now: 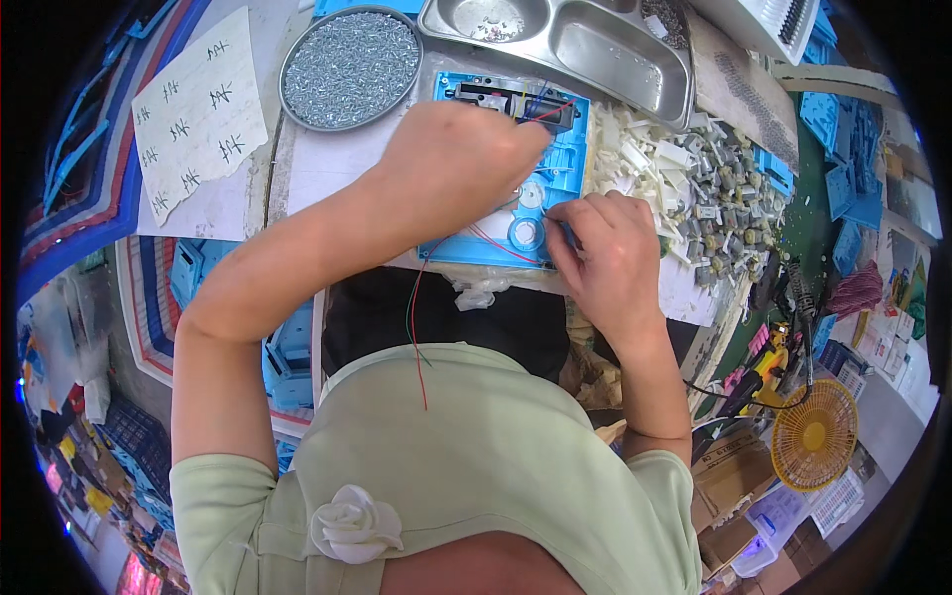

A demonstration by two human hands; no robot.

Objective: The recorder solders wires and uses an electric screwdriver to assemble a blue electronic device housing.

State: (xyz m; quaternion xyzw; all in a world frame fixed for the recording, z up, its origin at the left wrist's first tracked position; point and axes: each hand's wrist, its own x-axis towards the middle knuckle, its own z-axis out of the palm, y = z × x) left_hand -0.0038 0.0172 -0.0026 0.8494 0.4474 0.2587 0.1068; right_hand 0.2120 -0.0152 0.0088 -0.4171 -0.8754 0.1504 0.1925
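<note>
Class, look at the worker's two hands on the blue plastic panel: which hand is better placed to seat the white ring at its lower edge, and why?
Probably the right hand: its fingertips already touch the white ring on the blue panel. The left hand rests higher up.

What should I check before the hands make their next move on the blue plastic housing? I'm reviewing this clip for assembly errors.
1. Blue housing flat on the bench: ok.
2. Left hand resting on the housing: ok.
3. Right hand fingers at the round white part: ok.
4. Red wire trailing off the bench edge: not ok.
5. Tray of screws within reach: ok.
6. Round part fully seated: cannot tell.
</note>
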